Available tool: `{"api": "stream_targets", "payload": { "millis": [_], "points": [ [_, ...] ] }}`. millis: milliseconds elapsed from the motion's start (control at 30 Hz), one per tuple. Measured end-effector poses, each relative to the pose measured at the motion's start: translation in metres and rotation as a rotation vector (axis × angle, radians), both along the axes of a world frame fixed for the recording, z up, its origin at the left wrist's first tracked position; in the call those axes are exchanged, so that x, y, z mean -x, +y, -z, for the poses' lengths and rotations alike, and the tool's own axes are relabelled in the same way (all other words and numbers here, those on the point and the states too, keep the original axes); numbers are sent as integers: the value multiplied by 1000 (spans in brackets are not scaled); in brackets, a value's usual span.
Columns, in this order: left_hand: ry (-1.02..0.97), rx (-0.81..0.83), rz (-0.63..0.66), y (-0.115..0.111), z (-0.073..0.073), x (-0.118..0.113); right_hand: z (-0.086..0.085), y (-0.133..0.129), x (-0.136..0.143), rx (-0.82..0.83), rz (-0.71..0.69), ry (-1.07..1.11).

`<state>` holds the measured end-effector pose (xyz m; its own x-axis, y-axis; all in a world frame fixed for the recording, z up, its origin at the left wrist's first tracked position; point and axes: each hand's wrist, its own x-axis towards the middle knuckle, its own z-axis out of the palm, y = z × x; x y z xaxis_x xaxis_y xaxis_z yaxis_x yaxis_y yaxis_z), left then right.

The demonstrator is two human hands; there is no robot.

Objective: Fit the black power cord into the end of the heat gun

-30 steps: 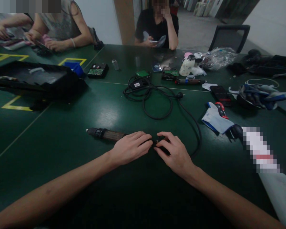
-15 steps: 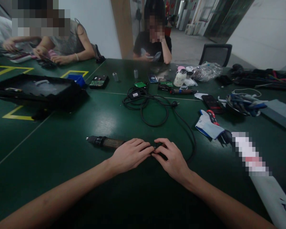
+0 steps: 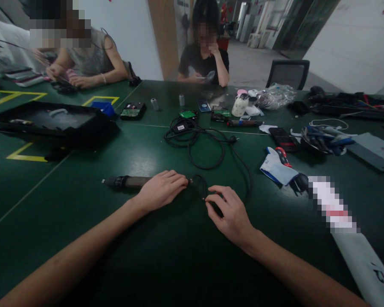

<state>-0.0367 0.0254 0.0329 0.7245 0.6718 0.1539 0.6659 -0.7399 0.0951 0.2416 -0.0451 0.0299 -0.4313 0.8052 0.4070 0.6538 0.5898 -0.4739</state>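
My left hand (image 3: 163, 189) lies over the rear part of a dark, pen-shaped electric screwdriver (image 3: 128, 182), fingers closed round it. The screwdriver's metal tip points left, and a small metallic end (image 3: 190, 181) shows past my fingertips. My right hand (image 3: 228, 213) is a short way to the right, thumb and fingers pinching a thin black cable (image 3: 205, 185) near a small brass-coloured tip. The cable makes a small loop between the two hands. What lies deeper inside the right hand's fingers is hidden.
Beyond my hands lies a coiled black cable with an adapter (image 3: 181, 127). Hard drives (image 3: 132, 111) and a second screwdriver (image 3: 246, 123) are behind it. A black tray (image 3: 48, 113) stands left; a glove (image 3: 278, 167) and a long white object (image 3: 355, 251) lie right. People sit across the table.
My hands, together before, are now apart. The left has moved left and away from me with the screwdriver; the right stays almost in place, and a cable loop shows between them.
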Motion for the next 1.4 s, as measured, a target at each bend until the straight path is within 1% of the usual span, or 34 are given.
{"api": "stream_targets", "payload": {
  "millis": [33, 133, 233, 300, 367, 433, 500, 600, 700, 800, 933, 1067, 1233, 1333, 1400],
  "points": [
    [7, 3, -62, 9, 0, 12, 0, 0, 0, 0, 0, 2],
    [12, -20, -183, 35, 0, 54, 0, 1, -1, 4, 6, 17],
    [27, -57, -324, 54, 1, 98, 1, 2, -1, 27, 4, 36],
    [43, -86, -429, 60, 1, 124, 1, 2, -1, 45, 0, 43],
    [60, -109, -527, 62, 1, 144, 1, 3, -1, 61, -4, 48],
    [72, -145, -635, 61, 2, 158, 1, 3, -1, 72, -8, 50],
    [79, -182, -743, 61, 6, 166, 2, 4, -2, 82, -13, 50],
    [78, -241, -879, 62, 14, 168, 3, 5, -2, 87, -16, 49],
    [75, -290, -955, 64, 21, 166, 3, 6, -2, 87, -18, 49],
    [90, -275, -978, 65, 23, 166, 2, 5, -2, 93, -22, 47],
    [135, -244, -977, 65, 19, 166, 1, 5, -2, 92, -28, 43],
    [196, -237, -921, 62, 11, 160, 2, 5, -1, 93, -32, 33],
    [248, -196, -763, 57, 1, 144, 1, 5, 0, 81, -37, 22],
    [259, -180, -667, 54, -3, 126, 0, 6, 1, 71, -37, 20],
    [258, -166, -590, 50, -4, 107, 0, 6, 2, 58, -47, 19]
  ]
}}
